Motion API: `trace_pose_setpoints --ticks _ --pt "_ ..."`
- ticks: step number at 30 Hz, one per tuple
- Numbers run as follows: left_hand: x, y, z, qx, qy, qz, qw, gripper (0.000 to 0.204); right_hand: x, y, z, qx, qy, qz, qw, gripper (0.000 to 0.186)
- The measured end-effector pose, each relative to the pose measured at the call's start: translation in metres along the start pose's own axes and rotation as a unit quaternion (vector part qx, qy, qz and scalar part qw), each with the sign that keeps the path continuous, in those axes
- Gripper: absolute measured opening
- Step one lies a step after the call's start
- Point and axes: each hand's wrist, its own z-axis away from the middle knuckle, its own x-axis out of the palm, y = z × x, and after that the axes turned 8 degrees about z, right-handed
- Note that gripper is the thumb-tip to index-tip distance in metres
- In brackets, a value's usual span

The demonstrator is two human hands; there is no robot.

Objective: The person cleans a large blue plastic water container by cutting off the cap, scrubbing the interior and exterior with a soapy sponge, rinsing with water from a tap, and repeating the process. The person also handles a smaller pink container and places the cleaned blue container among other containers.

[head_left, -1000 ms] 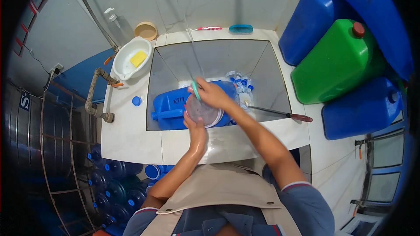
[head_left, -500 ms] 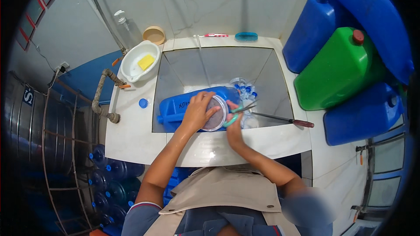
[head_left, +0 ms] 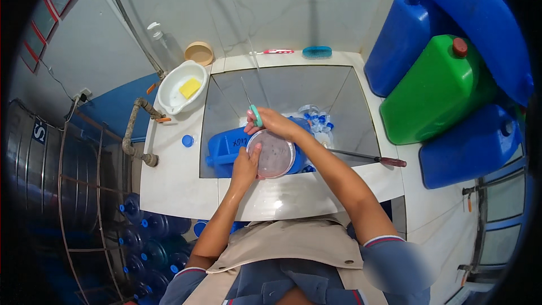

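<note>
My left hand (head_left: 246, 166) grips the near left side of a round, clear plastic tub (head_left: 272, 154) with a pale rim, its thumb lying across the tub's face. At the tub's far edge, my right hand (head_left: 274, 122) is closed on scissors (head_left: 257, 116) with teal handles. Their thin metal blades point away toward the sink's back wall. Below both hands a blue plastic jug (head_left: 224, 146) lies on its side in the sink (head_left: 305, 86), partly hidden by the tub and my right forearm. Several blue and clear plastic pieces (head_left: 320, 124) lie right of the jug.
A long tool with a brown handle (head_left: 392, 162) crosses the sink's right edge. On the left counter are a white basin (head_left: 165, 95), a yellow sponge (head_left: 190, 88) and a blue cap (head_left: 187, 140). A green jerrycan (head_left: 432, 99) stands right; a blue brush (head_left: 317, 52) lies behind.
My right hand has moved from the tub's right side to its far edge, with the scissors now pointing away. My left hand has shifted nearer, to the tub's lower left side.
</note>
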Motion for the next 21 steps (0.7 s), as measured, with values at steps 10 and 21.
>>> trace_pose_setpoints --ticks 10,21 --pt "-0.052 0.044 -0.039 0.157 0.072 0.294 0.94 0.031 0.019 -0.061 0.094 -0.02 0.045 0.011 0.999 0.04" --pt "-0.041 0.066 -0.061 0.159 0.084 0.338 0.924 0.03 0.03 -0.04 0.073 0.039 0.007 -0.184 0.982 0.049"
